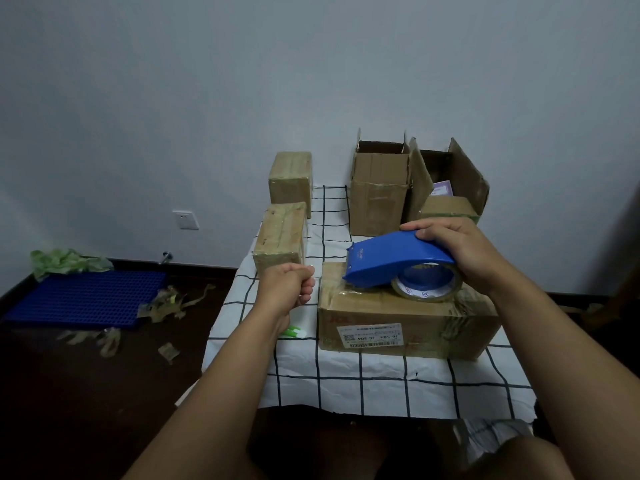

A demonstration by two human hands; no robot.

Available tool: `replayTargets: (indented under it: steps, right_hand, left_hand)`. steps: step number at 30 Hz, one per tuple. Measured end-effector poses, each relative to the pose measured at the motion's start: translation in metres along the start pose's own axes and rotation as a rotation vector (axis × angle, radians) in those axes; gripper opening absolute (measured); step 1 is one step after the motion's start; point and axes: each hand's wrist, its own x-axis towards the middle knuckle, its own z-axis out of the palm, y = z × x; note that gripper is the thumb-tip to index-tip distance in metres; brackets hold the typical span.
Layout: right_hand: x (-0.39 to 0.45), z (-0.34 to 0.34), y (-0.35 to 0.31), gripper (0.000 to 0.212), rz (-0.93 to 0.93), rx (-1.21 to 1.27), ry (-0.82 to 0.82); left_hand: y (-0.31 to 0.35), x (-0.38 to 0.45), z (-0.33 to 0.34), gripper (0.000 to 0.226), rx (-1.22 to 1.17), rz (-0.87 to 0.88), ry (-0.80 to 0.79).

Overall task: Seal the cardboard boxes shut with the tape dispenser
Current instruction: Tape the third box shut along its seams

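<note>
- Two hands over checked-cloth bench point(381, 386).
- Right hand point(460, 251) clamped over blue tape dispenser point(391, 263), resting on closed cardboard box point(405, 320) at bench middle.
- Left hand point(289, 284) just left of box, fingers curled, pinching clear tape end.
- Behind: two taped boxes point(287, 209), two open boxes point(412, 188).

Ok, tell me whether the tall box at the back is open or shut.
Open. The tall box stands with its top flaps upright, and the dark inside shows between them.
</note>
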Motion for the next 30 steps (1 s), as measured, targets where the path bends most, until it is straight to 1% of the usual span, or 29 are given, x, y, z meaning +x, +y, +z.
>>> replayTargets:
  steps: [6, 16, 20, 25, 27, 29, 30]
  right_hand:
    - [0.000, 0.001, -0.001, 0.030, 0.004, -0.001, 0.001]
    - [0.002, 0.002, -0.002, 0.032, 0.007, -0.029, -0.016]
    - [0.001, 0.002, 0.000, 0.032, -0.001, -0.027, -0.005]
    - [0.000, 0.003, 0.003, 0.033, -0.009, -0.002, 0.013]
    - [0.000, 0.003, 0.004, 0.033, -0.010, 0.005, 0.017]
    - [-0.001, 0.004, 0.005, 0.033, -0.007, 0.016, 0.022]
    - [-0.002, 0.003, 0.005, 0.033, -0.010, 0.024, 0.028]
  left_hand:
    - [-0.007, 0.002, 0.000, 0.006, -0.017, 0.005, 0.011]
    - [-0.020, 0.004, 0.002, 0.008, -0.025, -0.056, -0.005]
    - [-0.026, 0.000, 0.010, 0.011, 0.047, -0.054, -0.014]
    - [-0.029, -0.001, 0.022, 0.014, 0.175, -0.033, 0.041]
    - [-0.030, -0.002, 0.022, 0.020, 0.116, -0.104, 0.013]
    - [-0.035, -0.004, 0.019, 0.030, -0.067, -0.210, -0.048]
    - [-0.039, -0.005, 0.017, 0.033, -0.119, -0.234, -0.062]
